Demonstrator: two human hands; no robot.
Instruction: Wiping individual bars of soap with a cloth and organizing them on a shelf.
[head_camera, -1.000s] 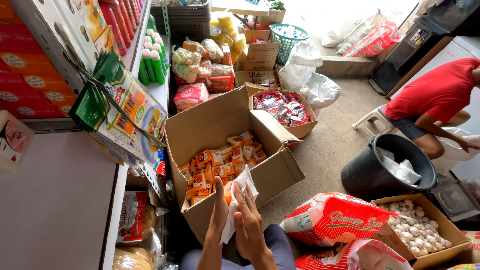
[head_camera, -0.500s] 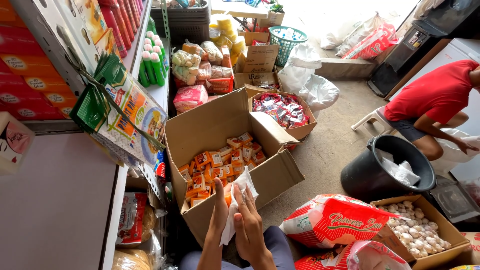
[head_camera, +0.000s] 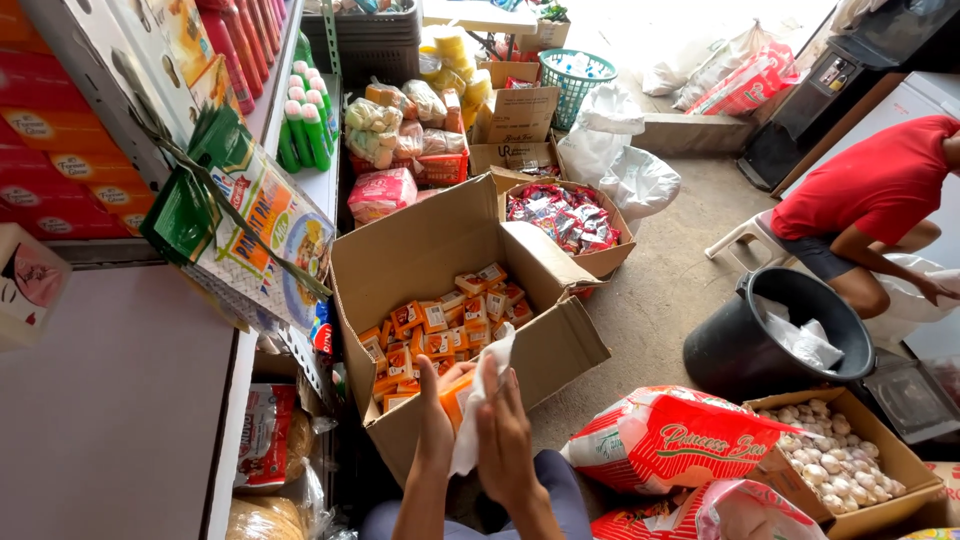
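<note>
Our left hand (head_camera: 437, 420) grips an orange packet (head_camera: 455, 398), mostly hidden behind the white cloth (head_camera: 480, 400) our right hand (head_camera: 503, 435) presses on it, over the open cardboard box (head_camera: 420, 250) of orange packets on concrete floor (head_camera: 670, 290), black bucket (head_camera: 770, 340) and red-shirted person (head_camera: 880, 190) beyond, head cut off.

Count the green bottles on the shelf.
3 green bottles with white caps stand side by side on the white shelf, upper left, behind the open carton. More may be hidden.
</note>
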